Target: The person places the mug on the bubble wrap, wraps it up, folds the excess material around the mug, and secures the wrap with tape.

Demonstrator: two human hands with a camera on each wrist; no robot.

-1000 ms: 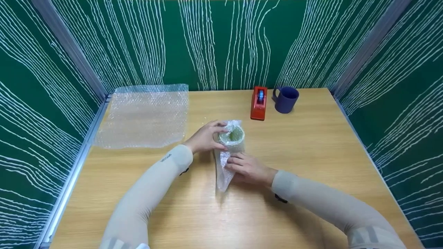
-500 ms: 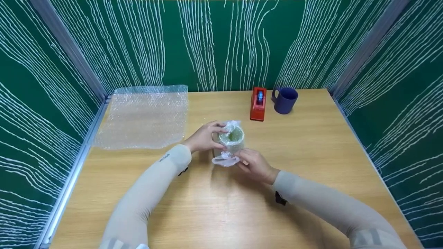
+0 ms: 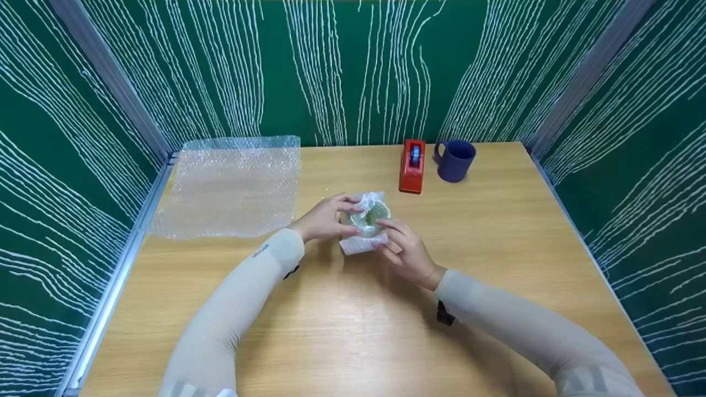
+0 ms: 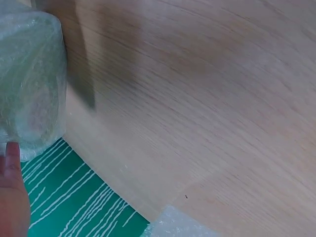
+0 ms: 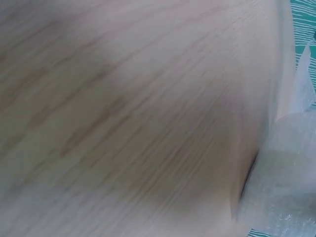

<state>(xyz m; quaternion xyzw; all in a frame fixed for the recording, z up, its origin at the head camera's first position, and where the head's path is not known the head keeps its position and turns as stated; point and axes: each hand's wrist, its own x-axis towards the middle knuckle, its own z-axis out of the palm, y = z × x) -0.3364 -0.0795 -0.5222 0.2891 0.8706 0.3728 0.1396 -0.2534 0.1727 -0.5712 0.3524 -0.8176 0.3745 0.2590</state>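
Note:
A pale green, cup-like vessel [image 3: 376,212], wrapped in bubble wrap, stands upright mid-table with its round opening facing up. My left hand [image 3: 326,218] grips it from the left, fingers behind the rim and thumb in front. In the left wrist view, the wrapped vessel [image 4: 32,84] shows green through the plastic, with a fingertip at its side. My right hand [image 3: 409,253] holds the front flap of bubble wrap [image 3: 359,245], its fingers at the right of the rim and its thumb below. The wrapping [image 5: 284,182] fills the right wrist view's lower right corner.
A flat sheet of bubble wrap [image 3: 237,190] lies at the back left of the wooden table [image 3: 353,342]. At the back right are a red tape dispenser [image 3: 411,177] and a dark purple mug [image 3: 455,162]. Green walls with white lines stand around the table.
The loose end of bubble wrap, which hung toward the front, is folded up against the vessel. My right hand has risen with it to the rim. The left hand holds its place.

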